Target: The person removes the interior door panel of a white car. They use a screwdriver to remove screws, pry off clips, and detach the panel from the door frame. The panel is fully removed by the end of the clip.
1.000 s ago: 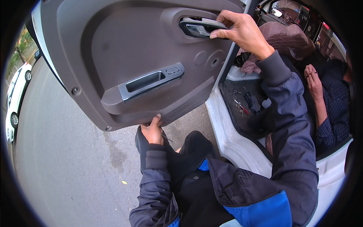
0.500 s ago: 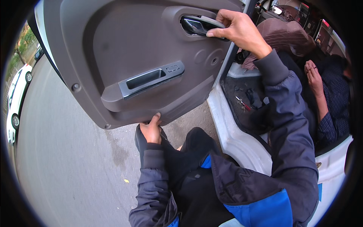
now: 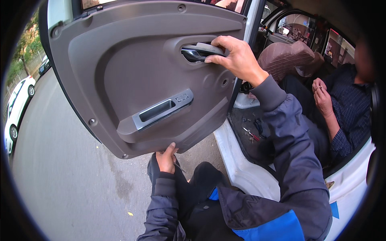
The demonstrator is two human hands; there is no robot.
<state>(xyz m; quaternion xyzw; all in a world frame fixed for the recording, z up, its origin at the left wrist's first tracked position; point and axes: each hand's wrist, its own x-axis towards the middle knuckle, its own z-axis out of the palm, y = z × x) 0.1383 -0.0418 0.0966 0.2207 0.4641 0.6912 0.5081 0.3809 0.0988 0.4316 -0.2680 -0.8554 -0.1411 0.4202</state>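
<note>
A grey-brown door panel [image 3: 132,76] covers the inside of an open vehicle door. At its upper right, my right hand [image 3: 237,58] is closed on the black and silver inner door handle [image 3: 197,52], thumb below and fingers above. The handle sits tilted in its oval opening, its right end out from the panel. My left hand [image 3: 165,160] grips the panel's bottom edge, thumb on the front and the other fingers mostly hidden. A thin dark rod [image 3: 179,166] sticks out beside that hand; its other end is hidden. Mid-panel is a silver-trimmed pull pocket [image 3: 161,110].
Right of me, a person [image 3: 341,96] sits inside the vehicle, hands together. A red-and-white screwdriver [image 3: 251,134] lies on the footwell floor by the white sill [image 3: 231,150]. Behind is a brown seat [image 3: 287,58]. A white car [image 3: 20,104] stands across the road at left.
The view has tilted up, so the panel sits lower in the picture and its top edge shows. Both my hands keep their holds. The seated person now shows more.
</note>
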